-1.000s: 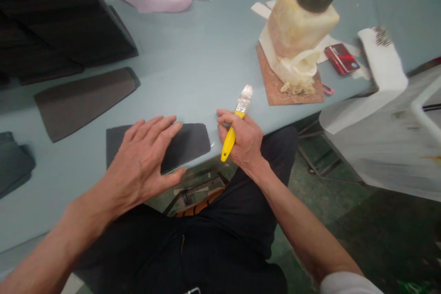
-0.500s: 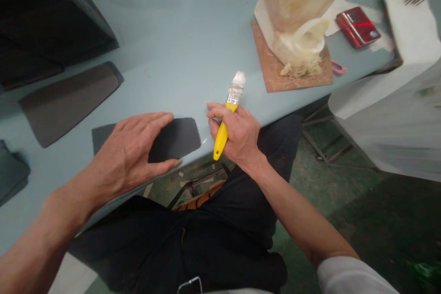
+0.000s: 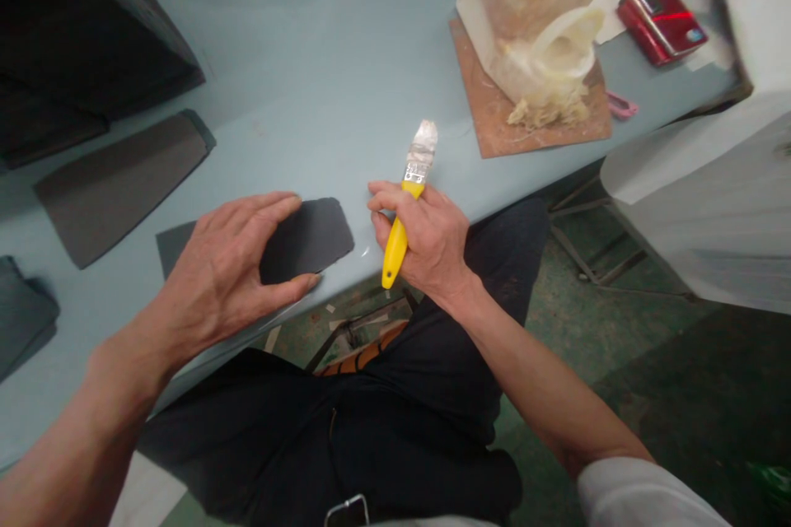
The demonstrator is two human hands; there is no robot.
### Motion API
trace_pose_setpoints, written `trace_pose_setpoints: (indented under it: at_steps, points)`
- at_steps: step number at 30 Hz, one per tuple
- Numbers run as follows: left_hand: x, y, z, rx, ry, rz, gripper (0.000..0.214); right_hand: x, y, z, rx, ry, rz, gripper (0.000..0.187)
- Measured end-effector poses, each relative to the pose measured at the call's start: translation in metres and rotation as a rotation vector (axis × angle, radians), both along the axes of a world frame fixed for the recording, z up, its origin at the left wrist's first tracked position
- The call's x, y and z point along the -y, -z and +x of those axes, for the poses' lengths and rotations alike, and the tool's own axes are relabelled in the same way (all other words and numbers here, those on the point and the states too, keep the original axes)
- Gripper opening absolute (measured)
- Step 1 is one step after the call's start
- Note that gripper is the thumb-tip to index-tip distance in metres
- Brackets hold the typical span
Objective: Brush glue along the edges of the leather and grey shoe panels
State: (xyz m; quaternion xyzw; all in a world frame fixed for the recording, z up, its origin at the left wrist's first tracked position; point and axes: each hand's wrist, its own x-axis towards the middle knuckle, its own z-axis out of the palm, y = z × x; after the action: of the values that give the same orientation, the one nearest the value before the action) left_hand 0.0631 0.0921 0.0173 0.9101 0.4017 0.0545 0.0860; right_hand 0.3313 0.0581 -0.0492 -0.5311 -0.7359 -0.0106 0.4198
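Left hand (image 3: 222, 251), thumb spread from fingers, is spanning the dark panel (image 3: 312, 237) — ideally steadying it flat — while right hand (image 3: 434, 240) is gripping the brush (image 3: 413, 188).

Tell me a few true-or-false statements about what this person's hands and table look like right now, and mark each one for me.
1. The fingers of the right hand grip a yellow-handled brush. True.
2. The yellow-handled brush is held with its head towards the person. False: the head points away, and the handle end is nearer.
3. The left hand lies over a dark grey piece on the table. True.
4. A red case lies to the right of the cream-coloured container, as the camera sees it. True.
5. The cream-coloured container stands directly on the table. False: a brown board lies beneath it.
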Motion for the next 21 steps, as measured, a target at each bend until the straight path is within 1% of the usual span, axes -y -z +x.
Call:
trace_pose_setpoints:
  at_steps: [4, 7, 13, 21]
  points:
    - [0.0002, 0.0004, -0.0021, 0.007, -0.013, -0.005, 0.079, 0.0004, 0.0006, 0.0007, -0.003, -0.019, -0.032, 0.017]
    - [0.0003, 0.0016, -0.0047, 0.009, -0.021, -0.007, 0.077, 0.0008, 0.0008, 0.0000, 0.002, -0.002, -0.050, 0.019]
    - [0.0028, 0.0051, -0.0062, 0.000, -0.070, -0.054, 0.079, 0.0007, 0.0018, -0.0004, -0.015, -0.018, -0.074, 0.020]
    - [0.0084, 0.0063, 0.0030, 0.017, -0.129, -0.105, 0.087, 0.0014, 0.0015, 0.0009, -0.044, -0.033, -0.016, 0.012]
